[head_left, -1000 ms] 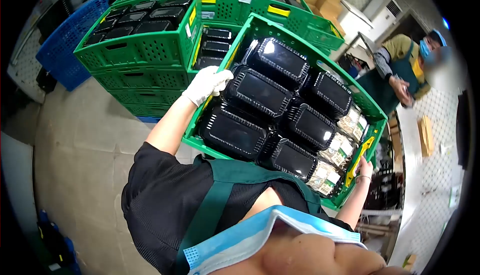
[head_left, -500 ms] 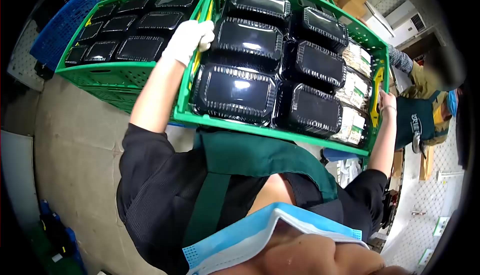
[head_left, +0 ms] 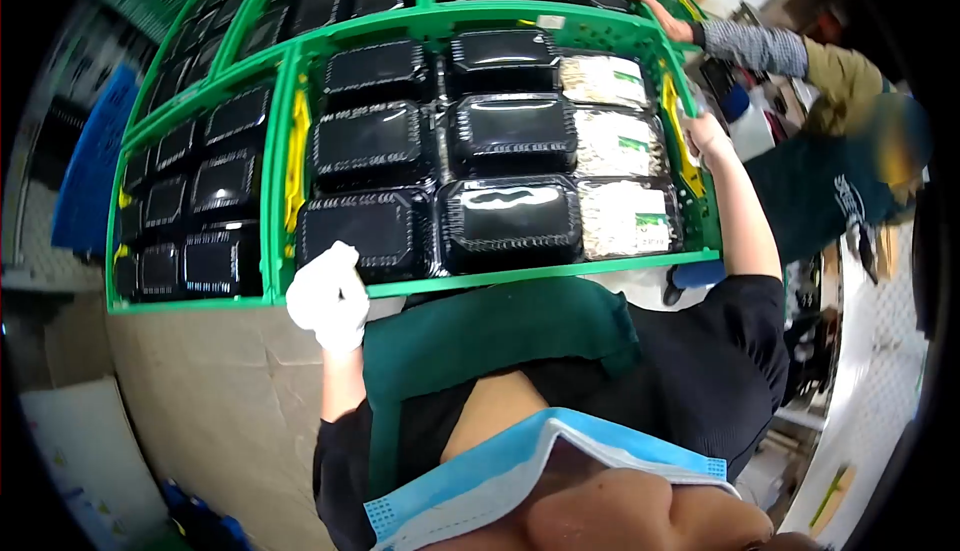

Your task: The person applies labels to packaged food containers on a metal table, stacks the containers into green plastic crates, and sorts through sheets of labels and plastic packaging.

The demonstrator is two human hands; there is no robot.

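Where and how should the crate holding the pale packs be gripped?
Likely by the yellow handles at both ends of the crate, together, from above: they face each other, so lifting stays balanced, and the neighbouring crate crowds the left end.

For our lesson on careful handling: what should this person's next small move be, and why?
Probably a light press by the gloved left hand on the near edge of the crate holding pale packs, before the right hand lets go: it lies alongside the neighbouring crate, but whether it sits firmly cannot be seen.
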